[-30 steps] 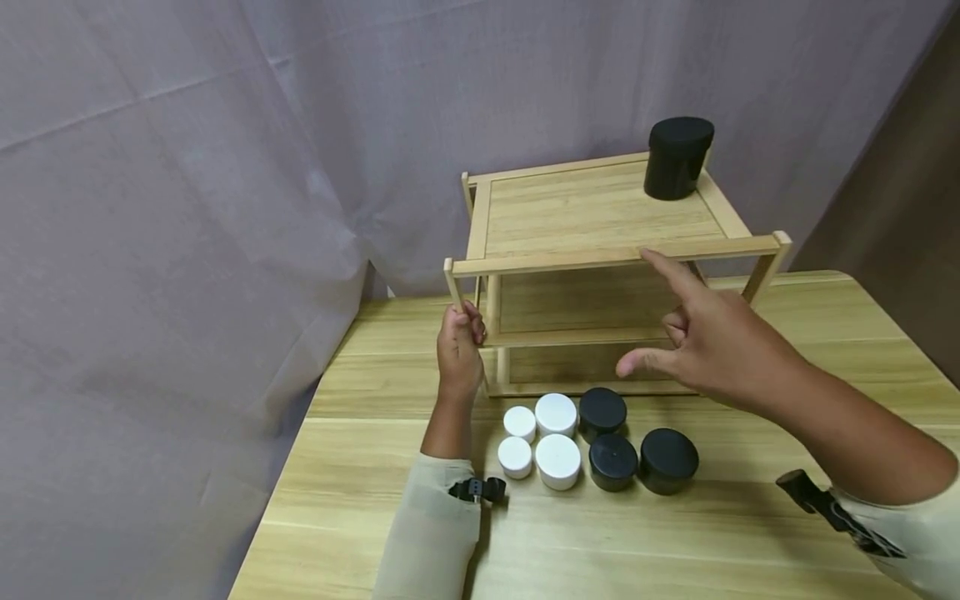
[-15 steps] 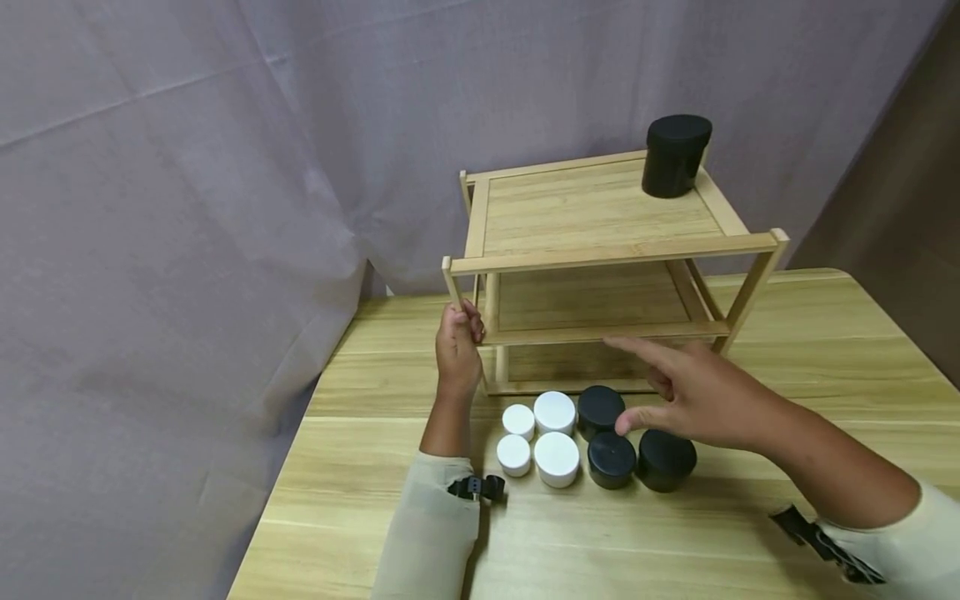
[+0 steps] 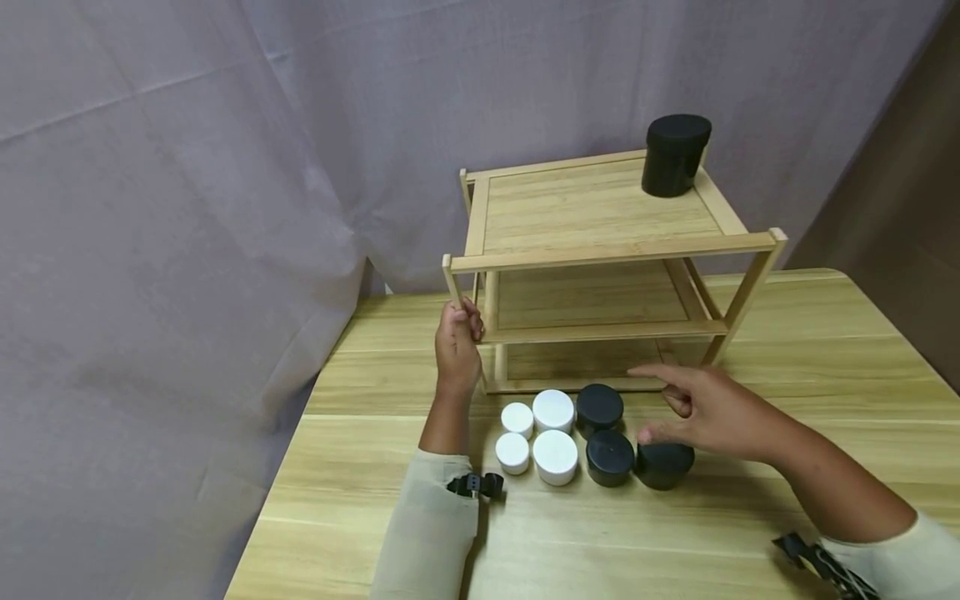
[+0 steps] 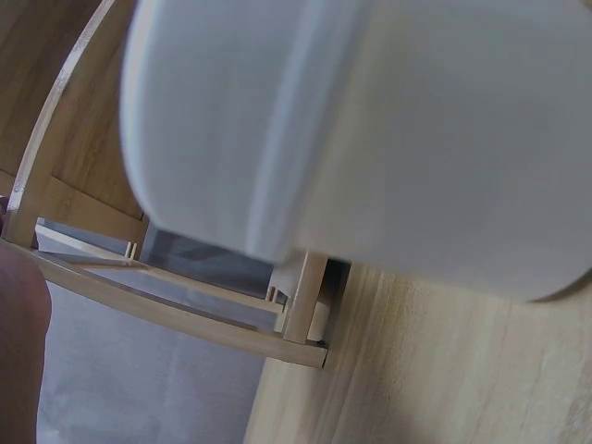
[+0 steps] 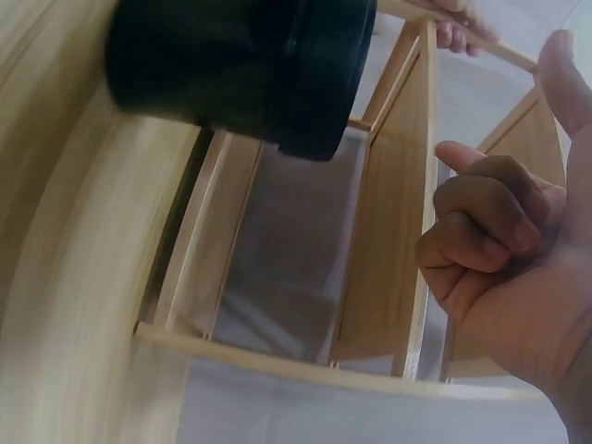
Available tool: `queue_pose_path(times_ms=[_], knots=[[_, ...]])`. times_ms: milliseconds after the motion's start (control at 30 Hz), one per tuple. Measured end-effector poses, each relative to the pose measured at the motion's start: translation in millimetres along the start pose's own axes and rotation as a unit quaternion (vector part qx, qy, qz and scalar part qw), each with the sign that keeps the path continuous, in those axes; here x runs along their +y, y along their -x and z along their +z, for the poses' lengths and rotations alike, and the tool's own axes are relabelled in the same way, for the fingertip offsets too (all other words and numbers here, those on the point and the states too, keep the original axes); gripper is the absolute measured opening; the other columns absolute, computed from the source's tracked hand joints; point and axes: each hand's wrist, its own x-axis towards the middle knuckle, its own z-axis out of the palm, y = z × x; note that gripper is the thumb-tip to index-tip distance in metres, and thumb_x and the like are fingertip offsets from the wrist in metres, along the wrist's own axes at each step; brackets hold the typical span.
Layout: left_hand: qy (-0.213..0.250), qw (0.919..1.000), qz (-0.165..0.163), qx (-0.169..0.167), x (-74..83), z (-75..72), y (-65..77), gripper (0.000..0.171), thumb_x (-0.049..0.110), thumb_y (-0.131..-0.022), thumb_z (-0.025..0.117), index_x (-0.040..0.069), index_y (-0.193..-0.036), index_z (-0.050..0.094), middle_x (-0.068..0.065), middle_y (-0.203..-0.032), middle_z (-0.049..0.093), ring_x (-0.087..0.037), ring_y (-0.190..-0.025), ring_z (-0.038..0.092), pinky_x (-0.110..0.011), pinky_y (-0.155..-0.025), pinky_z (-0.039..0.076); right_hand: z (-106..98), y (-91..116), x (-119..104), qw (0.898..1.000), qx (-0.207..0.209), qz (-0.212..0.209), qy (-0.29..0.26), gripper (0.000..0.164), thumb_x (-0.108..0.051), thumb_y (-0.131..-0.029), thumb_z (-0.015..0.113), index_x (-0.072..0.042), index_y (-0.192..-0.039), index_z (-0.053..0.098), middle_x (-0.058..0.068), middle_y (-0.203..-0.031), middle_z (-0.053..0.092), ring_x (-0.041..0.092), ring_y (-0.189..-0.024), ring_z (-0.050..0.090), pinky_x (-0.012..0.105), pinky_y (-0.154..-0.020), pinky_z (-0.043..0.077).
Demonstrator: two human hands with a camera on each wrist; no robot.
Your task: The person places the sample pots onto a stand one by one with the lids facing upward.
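A three-tier wooden rack (image 3: 592, 208) stands on the table, and my left hand (image 3: 457, 346) grips its left front post. My right hand (image 3: 723, 412) hovers over the rightmost black jar (image 3: 665, 471), partly covering it in the head view. Its thumb and index finger are spread apart, the other fingers are curled, and nothing is held. Two more black jars, one in front (image 3: 609, 460) and one behind (image 3: 598, 406), stand just left of it. In the right wrist view a black jar (image 5: 231, 65) looms close to the camera, beside the right hand (image 5: 518, 250).
Several white jars (image 3: 556, 458) in two sizes stand left of the black ones, before the rack. A taller black jar (image 3: 677, 158) sits at the back right of the top tier. A grey curtain (image 3: 187, 250) hangs behind the wooden table (image 3: 360, 500).
My right hand has come down from the rack's top front rail to just above the rightmost black jar. The left hand keeps its grip on the post.
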Motion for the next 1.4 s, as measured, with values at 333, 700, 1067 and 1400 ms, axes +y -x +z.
queue_pose_path(times_ms=[333, 700, 1067, 1400], knots=[[-0.001, 1.0000, 0.002, -0.003, -0.1, -0.4, 0.1, 0.085, 0.065, -0.108, 0.034, -0.019, -0.104, 0.044, -0.014, -0.077, 0.041, -0.007, -0.070, 0.040, -0.019, -0.064, 0.036, -5, 9, 25, 0.996, -0.080, 0.010, -0.039, 0.082, -0.037, -0.086, 0.095, 0.003, -0.149, 0.060, -0.011, -0.074, 0.030, 0.000, -0.062, 0.026, 0.026, -0.059, 0.033], [0.004, 1.0000, 0.006, -0.002, -0.3, -0.6, 0.3, 0.084, 0.064, -0.108, 0.035, -0.019, -0.104, 0.044, -0.009, -0.079, 0.042, -0.006, -0.071, 0.040, -0.018, -0.064, 0.036, -11, 8, 60, 0.968, -0.190, -0.058, -0.155, 0.095, -0.018, -0.080, 0.098, 0.013, -0.154, 0.047, 0.012, -0.075, 0.030, 0.007, -0.067, 0.033, 0.028, -0.059, 0.033], [0.009, 0.9999, 0.004, -0.001, -0.5, 0.6, 0.0, 0.084, 0.064, -0.107, 0.034, -0.020, -0.104, 0.044, -0.011, -0.078, 0.041, -0.007, -0.071, 0.040, -0.020, -0.064, 0.036, -8, 7, 76, 0.956, -0.217, -0.042, -0.194, 0.083, -0.005, -0.076, 0.095, 0.003, -0.149, 0.057, -0.004, -0.087, 0.031, 0.023, -0.069, 0.032, 0.029, -0.057, 0.033], [0.007, 1.0000, 0.002, -0.005, 1.2, 0.1, 0.5, 0.082, 0.063, -0.108, 0.036, -0.019, -0.105, 0.044, -0.005, -0.080, 0.042, -0.006, -0.071, 0.040, -0.022, -0.064, 0.036, -6, 7, 80, 0.951, -0.226, -0.043, -0.208, 0.081, -0.004, -0.080, 0.092, 0.009, -0.150, 0.054, -0.003, -0.085, 0.030, 0.027, -0.069, 0.033, 0.028, -0.058, 0.035]])
